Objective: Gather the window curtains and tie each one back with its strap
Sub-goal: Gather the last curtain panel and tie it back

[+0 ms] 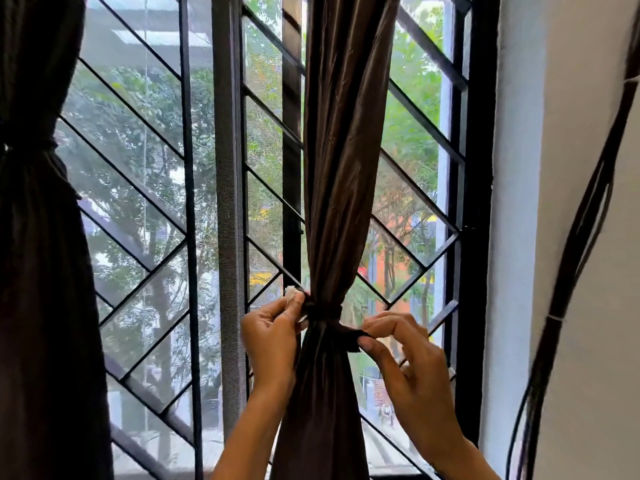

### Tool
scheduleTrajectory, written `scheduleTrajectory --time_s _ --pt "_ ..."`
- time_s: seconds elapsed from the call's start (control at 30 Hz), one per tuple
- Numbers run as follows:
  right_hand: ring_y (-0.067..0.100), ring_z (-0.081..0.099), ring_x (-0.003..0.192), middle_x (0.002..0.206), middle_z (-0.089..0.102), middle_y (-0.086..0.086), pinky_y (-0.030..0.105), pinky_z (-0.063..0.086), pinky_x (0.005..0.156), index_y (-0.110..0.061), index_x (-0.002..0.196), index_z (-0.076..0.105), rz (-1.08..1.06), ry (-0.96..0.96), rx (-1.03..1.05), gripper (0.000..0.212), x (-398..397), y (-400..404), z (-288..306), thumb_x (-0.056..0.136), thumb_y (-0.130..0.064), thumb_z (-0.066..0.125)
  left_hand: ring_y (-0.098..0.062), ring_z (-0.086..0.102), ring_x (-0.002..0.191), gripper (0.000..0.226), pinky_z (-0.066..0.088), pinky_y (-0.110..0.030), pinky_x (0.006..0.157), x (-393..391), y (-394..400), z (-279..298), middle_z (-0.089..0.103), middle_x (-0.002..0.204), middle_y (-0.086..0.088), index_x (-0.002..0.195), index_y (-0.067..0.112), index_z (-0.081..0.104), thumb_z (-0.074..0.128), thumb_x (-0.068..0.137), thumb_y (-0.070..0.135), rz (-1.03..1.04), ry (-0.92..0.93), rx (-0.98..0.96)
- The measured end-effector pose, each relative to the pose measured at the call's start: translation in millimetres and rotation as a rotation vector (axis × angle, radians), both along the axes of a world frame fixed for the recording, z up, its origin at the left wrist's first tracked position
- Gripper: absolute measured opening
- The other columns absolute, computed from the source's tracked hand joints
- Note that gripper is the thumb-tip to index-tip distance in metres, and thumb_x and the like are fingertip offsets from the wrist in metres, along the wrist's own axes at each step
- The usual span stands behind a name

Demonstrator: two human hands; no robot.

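Note:
A brown satin curtain (341, 161) hangs gathered in front of the right window pane. A dark strap (323, 311) is wound tightly around it at waist height. My left hand (272, 336) pinches the strap's left end, where a pale patch shows. My right hand (403, 355) pinches the strap's other end, pulled out to the right of the bundle. At the far left a second dark curtain (38, 258) hangs bunched, with a tie (33, 147) around it.
The window has a black metal grille (145, 202) with diagonal bars and a grey mesh frame post (227, 216). A white wall (575, 209) stands to the right, with a bundle of black cables (581, 230) running down it.

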State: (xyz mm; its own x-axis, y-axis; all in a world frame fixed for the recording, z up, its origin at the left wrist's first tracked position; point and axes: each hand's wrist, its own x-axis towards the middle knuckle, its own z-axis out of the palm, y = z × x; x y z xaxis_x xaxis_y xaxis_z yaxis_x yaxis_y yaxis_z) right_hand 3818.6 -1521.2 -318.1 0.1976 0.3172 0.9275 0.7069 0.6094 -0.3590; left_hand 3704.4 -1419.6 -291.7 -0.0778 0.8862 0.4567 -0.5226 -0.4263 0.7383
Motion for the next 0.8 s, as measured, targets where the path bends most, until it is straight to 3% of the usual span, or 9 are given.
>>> scheduleTrajectory --time_s 0.13,0.23,0.3,0.4,0.5,0.6,0.67,0.73,0.8 --pt "0.007 0.063 0.079 0.077 0.067 -0.005 0.014 0.044 0.068 -0.018 0.075 0.064 0.137 0.289 -0.109 0.012 6 -1 -8 0.082 -0.025 0.071 -0.012 0.069 0.063 0.007 0.052 -0.017 0.052 12 15 -3 0.071 0.075 -0.011 0.087 0.000 0.072 0.066 0.083 0.000 0.048 -0.013 -0.062" --pt "-0.002 0.062 0.066 0.065 0.067 -0.007 0.008 0.044 0.063 -0.005 0.079 0.064 0.256 0.578 -0.183 0.008 18 -1 -7 0.087 -0.008 0.063 -0.012 0.069 0.064 0.011 0.052 -0.017 0.053 20 12 -10 0.072 0.070 -0.004 0.084 0.002 0.073 0.064 0.087 0.006 0.031 0.008 -0.019" --pt "-0.006 0.063 0.069 0.069 0.069 -0.012 0.011 0.047 0.064 -0.007 0.083 0.063 0.114 0.485 -0.201 0.007 30 -1 -7 0.089 -0.005 0.060 -0.012 0.069 0.066 0.018 0.053 -0.018 0.056 21 3 -15 0.072 0.069 -0.001 0.079 0.006 0.069 0.058 0.091 0.013 0.025 0.084 0.080" --pt "-0.006 0.063 0.087 0.085 0.071 -0.015 0.009 0.046 0.076 -0.018 0.095 0.065 -0.160 0.216 -0.129 0.019 36 0 -7 0.090 -0.001 0.059 -0.018 0.071 0.072 0.022 0.058 -0.033 0.064 23 -12 -20 0.070 0.073 -0.008 0.079 0.010 0.064 0.057 0.087 0.029 0.052 0.215 0.240" --pt "-0.005 0.064 0.091 0.098 0.069 -0.014 0.007 0.046 0.075 -0.026 0.106 0.064 -0.132 0.156 -0.091 0.025 25 -3 -1 0.086 -0.018 0.050 -0.017 0.067 0.066 0.028 0.058 -0.042 0.064 27 -23 -17 0.067 0.066 -0.002 0.073 0.020 0.064 0.066 0.079 0.047 0.102 0.335 0.355" --pt "-0.002 0.066 0.088 0.091 0.070 -0.015 0.010 0.050 0.072 -0.029 0.098 0.064 -0.122 0.154 -0.043 0.018 24 -3 4 0.081 -0.030 0.070 -0.013 0.060 0.063 0.040 0.053 -0.028 0.059 30 -28 -14 0.064 0.066 -0.003 0.070 0.016 0.063 0.078 0.066 0.053 0.109 0.350 0.399" --pt "-0.005 0.066 0.086 0.087 0.068 -0.017 0.008 0.049 0.070 -0.030 0.088 0.062 -0.182 0.133 -0.012 0.030 29 0 4 0.069 -0.023 0.085 -0.016 0.057 0.064 0.033 0.047 -0.020 0.058 31 -28 -13 0.060 0.065 -0.001 0.066 0.017 0.061 0.082 0.065 0.042 0.089 0.338 0.401" --pt "-0.005 0.065 0.085 0.089 0.066 -0.018 0.009 0.050 0.070 -0.032 0.087 0.061 -0.211 0.075 -0.005 0.032 30 3 4 0.065 -0.029 0.084 -0.010 0.049 0.057 0.028 0.041 -0.015 0.055 31 -30 -9 0.053 0.057 0.007 0.058 0.021 0.056 0.079 0.066 0.033 0.075 0.345 0.401" --pt "-0.003 0.065 0.086 0.098 0.064 -0.018 0.015 0.051 0.072 -0.033 0.092 0.063 -0.256 0.019 -0.001 0.029 28 7 2 0.067 -0.043 0.074 -0.008 0.044 0.052 0.034 0.036 -0.020 0.053 31 -31 -8 0.048 0.051 0.009 0.055 0.020 0.054 0.082 0.066 0.037 0.087 0.370 0.417"
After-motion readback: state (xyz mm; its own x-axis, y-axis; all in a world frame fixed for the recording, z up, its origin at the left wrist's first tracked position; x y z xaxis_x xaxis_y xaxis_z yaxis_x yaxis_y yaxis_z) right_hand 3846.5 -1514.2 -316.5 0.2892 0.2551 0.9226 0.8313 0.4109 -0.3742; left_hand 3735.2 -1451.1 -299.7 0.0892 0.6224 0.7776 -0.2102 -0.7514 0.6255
